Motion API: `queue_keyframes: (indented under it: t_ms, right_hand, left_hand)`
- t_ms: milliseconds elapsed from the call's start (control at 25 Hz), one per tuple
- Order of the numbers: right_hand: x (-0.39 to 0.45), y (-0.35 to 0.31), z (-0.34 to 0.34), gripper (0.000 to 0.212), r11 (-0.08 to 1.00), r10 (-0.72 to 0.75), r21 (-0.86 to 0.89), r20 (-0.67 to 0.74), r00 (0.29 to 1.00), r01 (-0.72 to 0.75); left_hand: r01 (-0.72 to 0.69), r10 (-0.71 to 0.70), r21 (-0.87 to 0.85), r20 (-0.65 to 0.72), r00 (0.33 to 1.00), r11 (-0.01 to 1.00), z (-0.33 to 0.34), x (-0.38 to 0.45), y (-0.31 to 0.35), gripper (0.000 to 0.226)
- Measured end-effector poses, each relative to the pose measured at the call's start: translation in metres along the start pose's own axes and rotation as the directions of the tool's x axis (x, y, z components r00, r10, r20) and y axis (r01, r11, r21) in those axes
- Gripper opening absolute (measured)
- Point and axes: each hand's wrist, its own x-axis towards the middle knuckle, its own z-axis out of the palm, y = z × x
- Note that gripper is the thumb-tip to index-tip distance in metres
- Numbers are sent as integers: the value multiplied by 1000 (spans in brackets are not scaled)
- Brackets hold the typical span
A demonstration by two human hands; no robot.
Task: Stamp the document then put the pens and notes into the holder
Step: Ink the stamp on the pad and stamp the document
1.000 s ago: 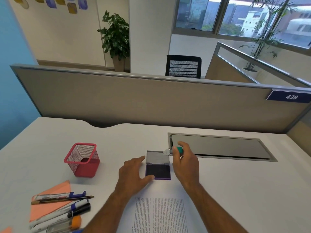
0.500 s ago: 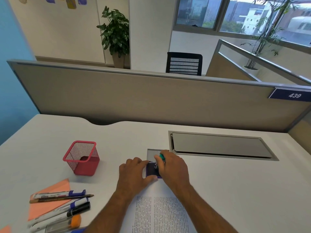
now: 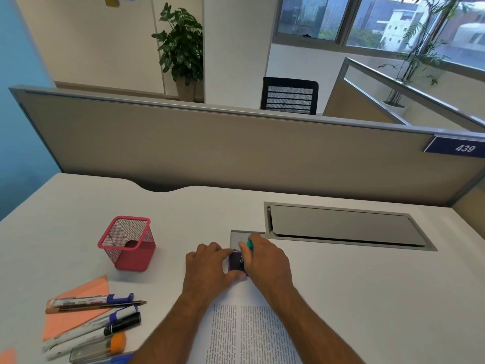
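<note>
My right hand [image 3: 265, 261] grips a small stamp with a teal top [image 3: 250, 243] and presses it down on the purple ink pad [image 3: 235, 261], whose grey lid [image 3: 237, 238] lies open behind it. My left hand [image 3: 210, 269] rests against the pad's left side and steadies it. The printed document [image 3: 249, 334] lies just in front of the pad, partly under my forearms. A red mesh holder [image 3: 128, 244] stands to the left. Several markers [image 3: 89, 329], a pencil [image 3: 97, 306] and orange notes [image 3: 76, 311] lie at the front left.
A grey cable hatch [image 3: 343, 227] is set into the white desk [image 3: 367, 298] behind my right hand. A beige partition [image 3: 236, 153] closes off the far edge. A clear pen case with an orange end [image 3: 99, 349] lies by the markers.
My right hand has come down from behind the pad and pressed the stamp onto the ink. My left hand stays at the pad's side.
</note>
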Motion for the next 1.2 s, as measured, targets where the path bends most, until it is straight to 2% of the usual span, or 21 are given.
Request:
queue_keyframes:
  t_ms: [240,480,680,800,1000,1200]
  right_hand:
    - [-1,-9,-2,36,988,7,-152,107,994,10]
    - [-4,-13,1,33,987,51,-158,127,991,-31]
    - [13,-14,-1,34,982,98,-175,135,986,-74]
    - [14,-14,-2,35,982,115,-165,144,983,-91]
    - [-9,-12,5,35,993,78,-102,142,987,-64]
    - [-21,-12,13,33,995,95,-36,134,986,-91]
  left_hand:
    - [1,-2,-29,-30,1000,1000,-1,2,-1,71]
    - [-8,5,-43,-67,998,999,0,3,-2,61]
    - [-4,4,-19,-24,1000,1000,-2,3,-2,88]
    - [9,-9,-22,0,1000,1000,-3,4,-2,79]
    - [5,-7,-43,-61,998,999,2,4,-4,63]
    - [3,-5,-44,-54,999,999,2,4,-5,57]
